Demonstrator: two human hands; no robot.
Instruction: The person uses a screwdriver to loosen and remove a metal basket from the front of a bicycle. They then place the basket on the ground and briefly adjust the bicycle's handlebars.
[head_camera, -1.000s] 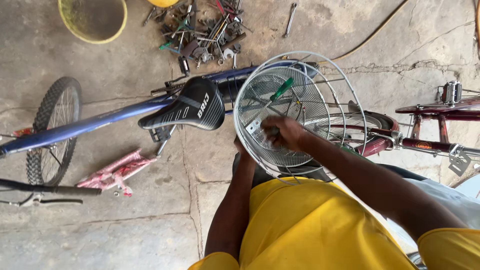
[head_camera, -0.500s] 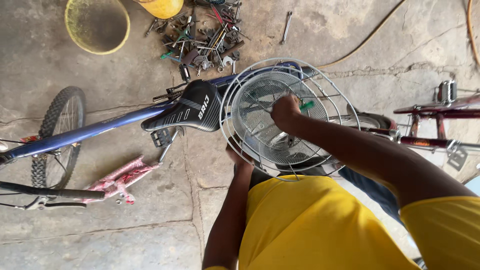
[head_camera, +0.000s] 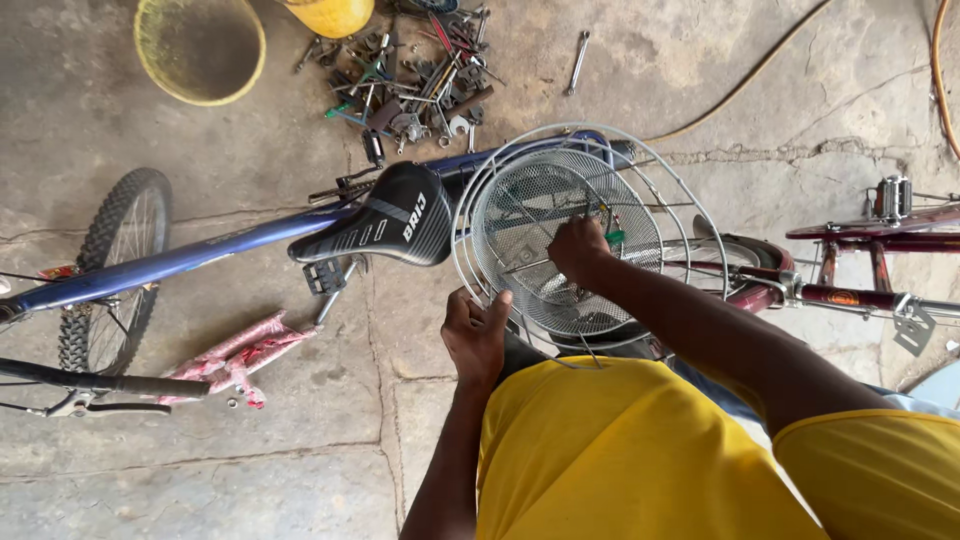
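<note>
A blue bicycle (head_camera: 200, 255) lies lengthwise left to right, black saddle (head_camera: 385, 215) pointing left, beside the wire basket (head_camera: 560, 235) opening upward, whose near rim the left hand (head_camera: 475, 335) grips while the right hand (head_camera: 580, 250) closes its fingers on a green-handled screwdriver (head_camera: 612, 232) inside.

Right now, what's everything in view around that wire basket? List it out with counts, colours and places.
wire basket: 1, silver, centre, over the blue frame
screwdriver: 1, green handle, inside the basket
blue bicycle: 1, blue frame, lying at left
saddle: 1, black, left of the basket
maroon bicycle: 1, maroon, right edge
tool pile: many, mixed metal, top centre on the floor
spanner: 1, silver, right of the pile
bowl: 1, yellow, top left
hose: 1, orange, top right
left hand: grips the basket's near rim
right hand: inside the basket, on the screwdriver
</note>
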